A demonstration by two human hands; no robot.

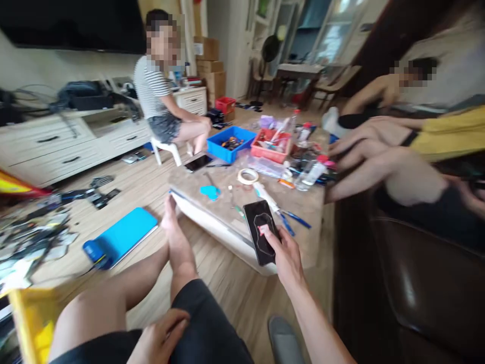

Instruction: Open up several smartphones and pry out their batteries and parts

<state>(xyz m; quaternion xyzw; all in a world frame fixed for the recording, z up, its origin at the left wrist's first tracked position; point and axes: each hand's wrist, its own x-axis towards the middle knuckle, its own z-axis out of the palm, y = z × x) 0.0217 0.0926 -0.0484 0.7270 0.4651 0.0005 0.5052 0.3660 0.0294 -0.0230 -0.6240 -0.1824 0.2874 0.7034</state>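
Over the near edge of the worktop (189,188), a dark phone-like slab (258,241) lies in the right hand (284,247), which is closed round one side with the thumb pressed on a pale-and-red patch. The slab is probably light, rigid, slippery and breakable at its face; the long edges should offer the safest grip. The left hand (162,331) rests on the lap, its closure and contents impossible to tell. On the worktop: a tape roll (248,176), with blue bin (215,149) and red bin (265,152) beyond. Surroundings: wood-plank floor (227,306), white drawers (32,144), dark sofa (435,273), seated people.
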